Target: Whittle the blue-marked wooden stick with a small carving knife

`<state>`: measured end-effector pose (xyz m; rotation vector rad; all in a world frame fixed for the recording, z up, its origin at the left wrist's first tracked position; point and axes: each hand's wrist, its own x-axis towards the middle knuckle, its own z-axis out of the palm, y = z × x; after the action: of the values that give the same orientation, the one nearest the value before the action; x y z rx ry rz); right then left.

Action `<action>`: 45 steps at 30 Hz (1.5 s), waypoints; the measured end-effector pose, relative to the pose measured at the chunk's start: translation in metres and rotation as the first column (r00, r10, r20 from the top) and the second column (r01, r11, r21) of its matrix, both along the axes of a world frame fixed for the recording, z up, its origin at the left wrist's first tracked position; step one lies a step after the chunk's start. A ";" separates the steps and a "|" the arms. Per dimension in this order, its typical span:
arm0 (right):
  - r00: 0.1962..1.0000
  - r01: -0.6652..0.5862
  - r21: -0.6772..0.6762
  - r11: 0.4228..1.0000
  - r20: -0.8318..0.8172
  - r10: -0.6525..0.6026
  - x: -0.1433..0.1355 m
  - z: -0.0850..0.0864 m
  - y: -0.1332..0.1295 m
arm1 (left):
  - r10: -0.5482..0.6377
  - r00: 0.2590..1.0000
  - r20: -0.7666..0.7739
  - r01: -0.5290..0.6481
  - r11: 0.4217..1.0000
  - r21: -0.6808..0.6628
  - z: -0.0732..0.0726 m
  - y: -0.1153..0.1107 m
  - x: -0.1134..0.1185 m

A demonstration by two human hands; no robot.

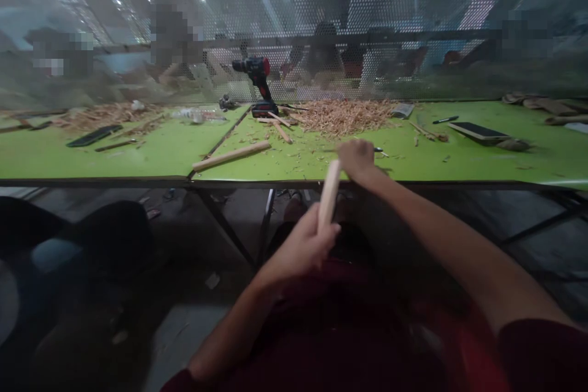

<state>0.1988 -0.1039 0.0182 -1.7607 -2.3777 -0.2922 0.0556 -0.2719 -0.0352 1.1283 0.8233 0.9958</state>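
Observation:
My left hand [310, 242] is wrapped round the lower part of a pale wooden stick [329, 193], which points up and slightly right in front of the table edge. Just beyond the stick's top end, my right hand [357, 158] is closed in a fist and blurred by motion. A slim knife-like tool [378, 149] seems to be in it: a thin point juts out on the left and a dark end on the right. Its exact kind is unclear. Whether the tool touches the stick cannot be made out.
The green table [257, 165] carries a wood shavings heap [349, 116], a cordless drill [258, 82], a wooden rod [232, 155], a dark flat block [478, 131] and a pen [445, 119]. Behind stands a perforated screen [294, 67] with people beyond. Another person's legs [105, 239] are at left.

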 end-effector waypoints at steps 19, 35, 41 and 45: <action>0.998 0.006 0.156 0.988 0.064 -0.016 -0.008 -0.012 -0.040 | 0.114 0.993 0.015 -0.114 0.993 0.015 -0.009 0.011 0.013; 0.997 -0.067 0.056 0.996 0.045 0.064 -0.002 -0.019 -0.086 | 0.007 0.955 0.295 0.005 0.999 -0.037 -0.009 0.018 0.006; 0.995 -0.096 0.126 0.987 0.049 0.090 -0.017 -0.030 -0.077 | 0.086 0.974 0.210 -0.083 0.996 -0.026 -0.010 0.023 0.005; 0.996 -0.092 0.149 0.985 0.011 0.092 -0.022 -0.025 -0.047 | 0.098 0.974 0.205 -0.089 0.995 -0.051 -0.009 0.017 0.000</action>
<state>0.1769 -0.1512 -0.0068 -1.5816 -2.3636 -0.4484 0.0560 -0.2546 -0.0445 0.9386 0.7308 1.1488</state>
